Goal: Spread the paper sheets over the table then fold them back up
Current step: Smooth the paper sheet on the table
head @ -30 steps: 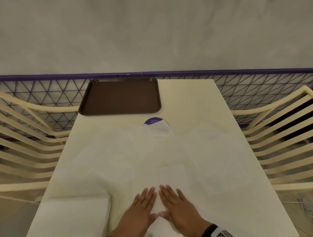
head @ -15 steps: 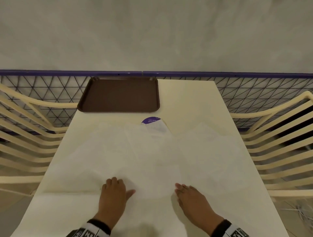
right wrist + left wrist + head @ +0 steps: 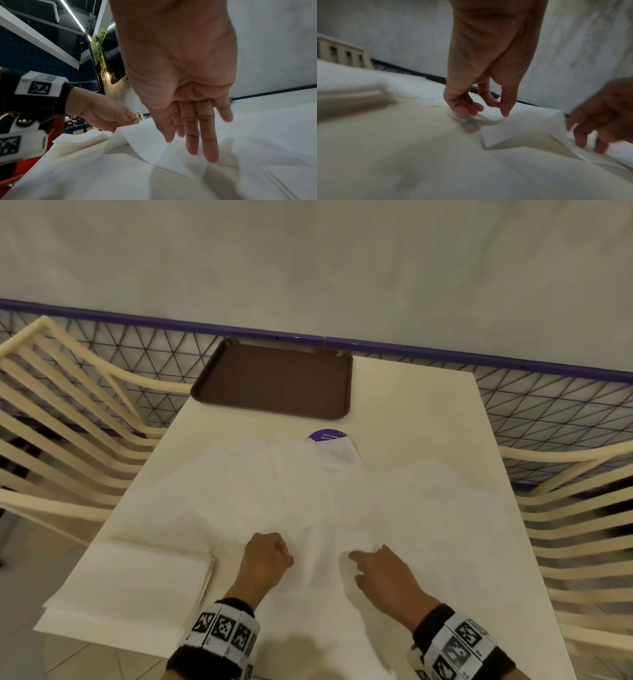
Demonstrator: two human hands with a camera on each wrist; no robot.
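Cream rectangular surface (image 3: pixel 411 405) against a grey wall, flanked by slatted cream chairs (image 3: pixel 68 440); brown tray (image 3: pixel 274 378) at the far end, purple sticker (image 3: pixel 325 435) nearby. Thin white paper sheets (image 3: pixel 239 491) spread rumpled across the middle, folded stack (image 3: pixel 137 583) near-left. Left hand (image 3: pixel 265 559) curled, pinching a sheet edge; right hand (image 3: pixel 383 573) flat, fingers straight, pressing the sheet.

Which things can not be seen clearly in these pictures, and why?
- Sticker: head view, text too small; a sheet covers its near part.
- Left hand: head view, its back hides the fingertips; left wrist view too blurred to show any pinch.
- Stack: sheet count unreadable, blurred in both wrist views.
- Table: near edge cut by the frame.
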